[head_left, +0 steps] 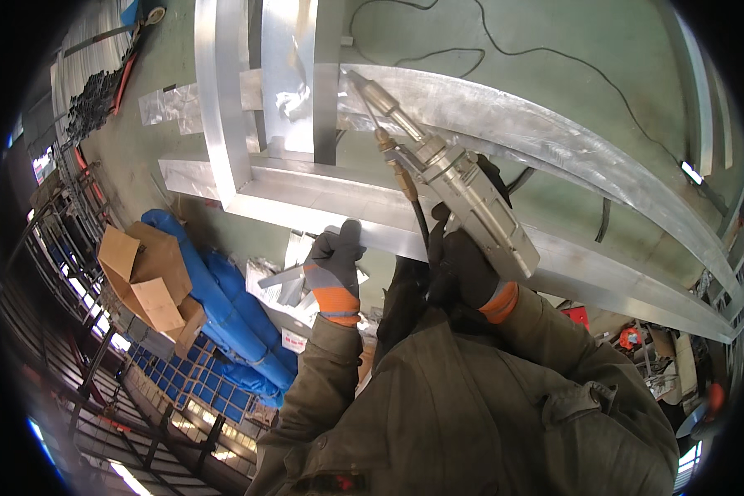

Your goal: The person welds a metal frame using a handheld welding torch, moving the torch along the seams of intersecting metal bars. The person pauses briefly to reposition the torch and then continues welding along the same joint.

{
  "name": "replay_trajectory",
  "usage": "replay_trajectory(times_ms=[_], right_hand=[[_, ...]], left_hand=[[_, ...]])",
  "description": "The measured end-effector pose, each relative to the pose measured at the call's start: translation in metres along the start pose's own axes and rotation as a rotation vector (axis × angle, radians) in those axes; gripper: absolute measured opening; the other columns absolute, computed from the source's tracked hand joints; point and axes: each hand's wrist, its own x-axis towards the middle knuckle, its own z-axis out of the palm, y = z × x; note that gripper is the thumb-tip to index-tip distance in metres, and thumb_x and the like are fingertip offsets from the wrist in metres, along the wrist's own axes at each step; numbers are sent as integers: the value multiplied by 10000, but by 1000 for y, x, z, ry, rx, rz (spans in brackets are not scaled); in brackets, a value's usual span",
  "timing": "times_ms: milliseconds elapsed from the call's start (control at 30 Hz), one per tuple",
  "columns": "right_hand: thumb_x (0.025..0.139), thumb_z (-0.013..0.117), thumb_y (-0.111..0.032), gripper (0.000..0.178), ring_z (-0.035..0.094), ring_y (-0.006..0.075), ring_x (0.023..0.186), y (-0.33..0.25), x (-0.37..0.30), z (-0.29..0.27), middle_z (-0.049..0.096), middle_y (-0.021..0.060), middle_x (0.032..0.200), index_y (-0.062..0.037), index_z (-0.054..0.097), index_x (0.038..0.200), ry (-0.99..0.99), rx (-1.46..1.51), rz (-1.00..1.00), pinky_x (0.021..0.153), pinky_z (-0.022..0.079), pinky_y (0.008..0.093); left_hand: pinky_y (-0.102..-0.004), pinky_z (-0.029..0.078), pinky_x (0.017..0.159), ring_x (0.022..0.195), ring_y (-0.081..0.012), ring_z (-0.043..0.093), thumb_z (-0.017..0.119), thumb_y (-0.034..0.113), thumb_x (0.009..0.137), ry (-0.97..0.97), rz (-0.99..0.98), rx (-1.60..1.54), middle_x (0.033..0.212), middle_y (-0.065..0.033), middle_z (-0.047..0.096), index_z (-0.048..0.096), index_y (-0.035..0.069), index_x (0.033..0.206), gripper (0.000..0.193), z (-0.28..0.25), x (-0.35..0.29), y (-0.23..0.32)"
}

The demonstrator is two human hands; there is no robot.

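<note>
My right hand [465, 269], in a dark glove with an orange cuff, is wrapped round a silver welding gun [475, 202]. Its narrow nozzle points to the upper left, over the metal frame. Alongside the nozzle runs a thin feed tube with brass fittings, and a black hose [422, 219] hangs down from it. In a matching glove, my left hand [336, 263] rests its fingers against the near bar [314, 217] of the shiny metal frame. Those fingers look mostly stretched out, though the thumb side is partly hidden.
A curved metal bar [554, 149] arcs to the right, and upright bars [217, 91] join the near bar at left. Black cable [554, 51] lies across the green floor. At lower left are an open cardboard box [145, 277], blue wrapped rolls [240, 306] and a wire cage [198, 376].
</note>
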Motion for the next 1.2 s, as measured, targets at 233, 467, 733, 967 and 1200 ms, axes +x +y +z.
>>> replay_trajectory(times_ms=[233,467,733,967,1200], right_hand=[[1089,457,-193,365,611,163,1064,27,-8,-13,598,89,1197,-26,489,1412,-25,960,359,921,531,305],[1079,468,-159,327,598,143,1075,41,-18,-13,578,52,1219,-45,506,1383,0,-132,264,914,527,292],[1042,539,-284,290,604,138,704,-13,38,22,613,65,809,-26,597,1160,356,205,1,618,503,268],[1001,603,-394,331,616,203,534,-34,68,104,638,98,698,-79,598,1101,225,915,422,485,523,342],[996,617,-342,353,680,205,737,-36,74,135,677,112,867,-2,631,1089,182,828,658,713,590,339]], left_hand=[[-259,497,639,647,-106,617,729,271,966,52,25,66,699,-49,676,683,19,763,327,6,-2,-4],[-272,502,727,701,-88,583,615,258,1040,35,-2,104,741,-19,664,691,14,784,361,3,-22,-36],[-386,559,791,922,-333,708,626,94,930,-617,468,559,1032,-179,706,638,-8,1216,303,-16,-80,-24],[-336,541,621,712,-218,718,714,108,859,-1066,65,402,822,-123,708,647,-67,1142,340,-122,-103,107],[-373,571,627,738,-270,673,686,457,930,-728,-475,-619,957,-185,686,580,-45,1226,593,-127,-153,88]])
